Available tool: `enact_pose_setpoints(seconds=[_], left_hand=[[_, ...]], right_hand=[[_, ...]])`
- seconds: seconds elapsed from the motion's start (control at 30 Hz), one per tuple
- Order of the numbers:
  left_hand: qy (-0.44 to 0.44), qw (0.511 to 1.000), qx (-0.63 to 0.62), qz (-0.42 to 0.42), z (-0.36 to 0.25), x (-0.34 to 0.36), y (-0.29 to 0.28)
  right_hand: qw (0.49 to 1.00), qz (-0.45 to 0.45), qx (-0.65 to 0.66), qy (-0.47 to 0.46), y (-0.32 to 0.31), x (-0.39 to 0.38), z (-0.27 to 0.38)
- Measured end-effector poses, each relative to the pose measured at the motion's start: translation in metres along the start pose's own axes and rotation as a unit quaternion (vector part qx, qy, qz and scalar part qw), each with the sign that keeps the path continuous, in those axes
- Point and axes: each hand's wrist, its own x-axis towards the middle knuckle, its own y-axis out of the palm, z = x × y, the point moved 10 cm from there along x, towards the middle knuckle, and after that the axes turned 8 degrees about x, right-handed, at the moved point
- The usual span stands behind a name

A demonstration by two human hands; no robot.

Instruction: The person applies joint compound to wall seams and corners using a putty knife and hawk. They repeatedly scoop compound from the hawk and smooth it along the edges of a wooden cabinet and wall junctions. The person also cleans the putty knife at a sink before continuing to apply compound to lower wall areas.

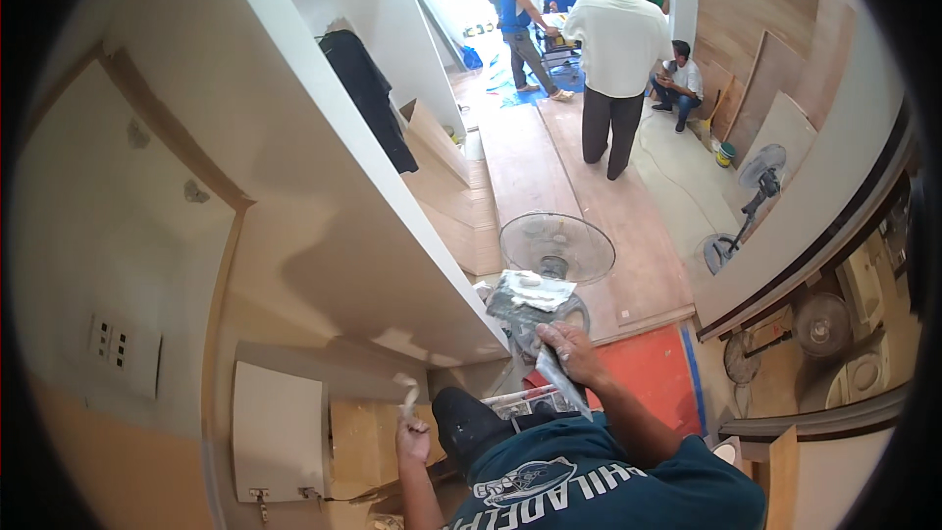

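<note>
My right hand (572,351) is closed around the handle of a putty knife, whose broad flat blade (502,306) carries a heap of white putty (536,287). A second narrow grey blade (561,383) sticks out below the same hand, toward my body. Lower left, my left hand (413,440) is raised beside the cabinet, its fingers closed on a small whitish curved piece (408,395) that I cannot name. Close to the left hand hangs a white cabinet door (280,432) with metal hinges at its lower edge.
A standing fan (556,247) is just beyond the putty. Wooden boards (628,265) cover the floor ahead, with a red sheet (648,378) nearer. A tall panel (363,226) rises on my left. A person in a white shirt (620,44) stands ahead; several others are farther off. Another fan (756,186) stands right.
</note>
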Motion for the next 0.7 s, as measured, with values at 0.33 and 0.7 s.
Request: enact_pose_setpoints(seconds=[0.33, 0.7], left_hand=[[-0.014, 0.989, 0.058, 0.137, 0.008, -0.052, 0.143], [-0.026, 0.934, -0.162, 0.318, -0.021, 0.014, 0.081]], right_hand=[[0.986, -0.109, 0.119, 0.042, -0.052, -0.020, 0.028], [0.993, -0.081, 0.081, 0.016, -0.047, -0.011, 0.002]])
